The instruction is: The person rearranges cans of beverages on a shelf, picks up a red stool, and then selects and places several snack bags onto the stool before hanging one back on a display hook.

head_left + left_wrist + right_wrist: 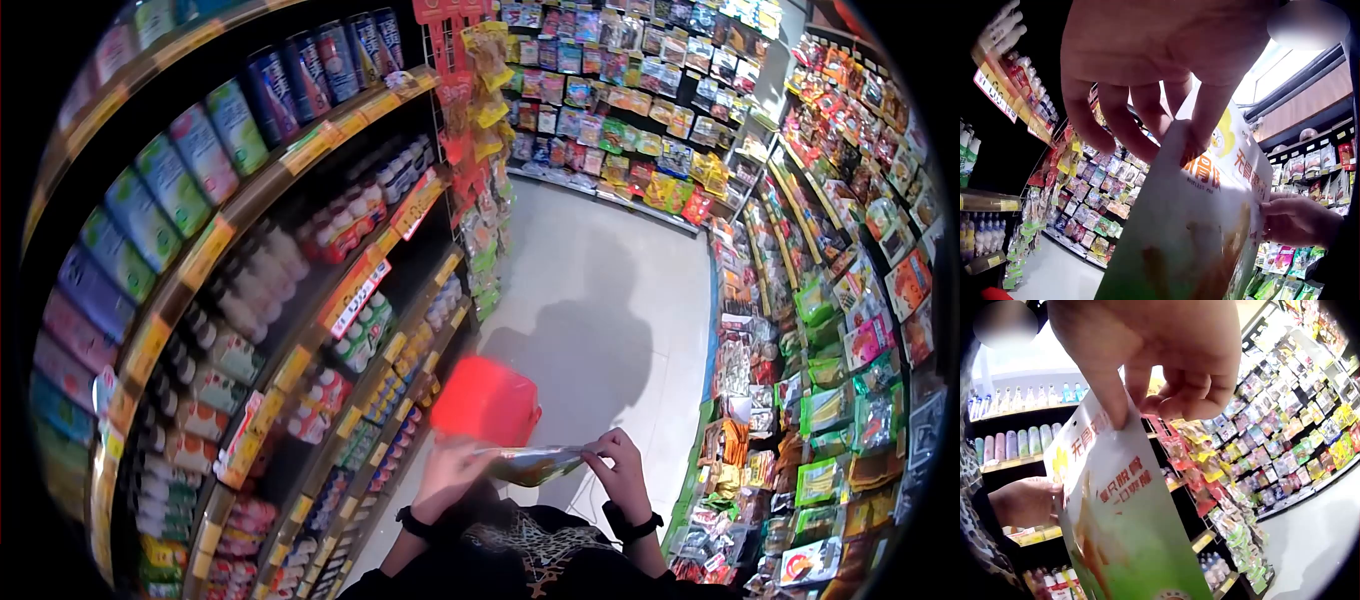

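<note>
A white and green snack bag [537,466] with orange lettering is held up by its top edge in front of the body. My left hand [452,474] pinches one top corner between thumb and fingers. At the other corner, my right hand [622,468] pinches with its thumb and forefinger, the remaining fingers loosely bent. The left wrist view shows a yellow cartoon figure and food pictures on the bag [1204,212]. From the right wrist, more lettering shows on the bag's [1129,506] green-tinted face. A bright red box-shaped thing [485,400] appears just beyond my left hand.
Shelves [330,310] of bottles and cartons rise at the left. Hanging snack packets [475,110] line the shelf end. Packet racks [610,90] span the back, and another packet rack [840,360] runs along the right. Pale floor [570,240] lies between them.
</note>
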Demonstrator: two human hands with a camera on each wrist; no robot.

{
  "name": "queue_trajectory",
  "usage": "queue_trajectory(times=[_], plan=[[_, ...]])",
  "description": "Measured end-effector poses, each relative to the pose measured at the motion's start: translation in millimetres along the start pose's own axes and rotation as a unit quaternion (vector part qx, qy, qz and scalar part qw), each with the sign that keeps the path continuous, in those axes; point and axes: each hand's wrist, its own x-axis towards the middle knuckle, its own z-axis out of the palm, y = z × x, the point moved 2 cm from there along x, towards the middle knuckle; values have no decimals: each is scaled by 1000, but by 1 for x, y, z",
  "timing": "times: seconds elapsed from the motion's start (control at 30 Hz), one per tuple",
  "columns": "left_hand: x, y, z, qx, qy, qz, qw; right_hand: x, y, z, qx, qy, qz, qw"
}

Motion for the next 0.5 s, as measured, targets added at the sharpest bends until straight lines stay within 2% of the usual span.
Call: queue_trajectory(times=[0.1, 0.17, 0.2, 0.23, 0.27, 0.33, 0.37, 0.4, 0.5], plan=[[42, -27, -18, 50, -6, 78, 996, 36, -12, 19, -8, -8, 70, 997], [67, -41, -33, 112, 6, 109, 988, 60, -2, 40, -4, -4, 64, 998], [82, -59, -36, 68, 3, 106, 992, 71, 4, 51, -3, -8, 67, 998], [94, -74, -38, 67, -37, 59, 995, 80, 10, 62, 1, -11, 71, 997], [107, -88, -41, 70, -77, 17, 994, 91, 17, 74, 35, -54, 161, 985], [131, -110, -47, 82, -138, -54, 985, 109, 41, 103, 105, -45, 203, 972], [142, -126, -47, 43, -152, -71, 985, 117, 59, 117, 138, -41, 223, 964], [153, -146, -43, 3, -165, -88, 982, 124, 79, 131, 142, -58, 228, 962], [178, -228, -18, -87, -190, -142, 967, 141, 127, 174, 136, -35, 223, 965]])
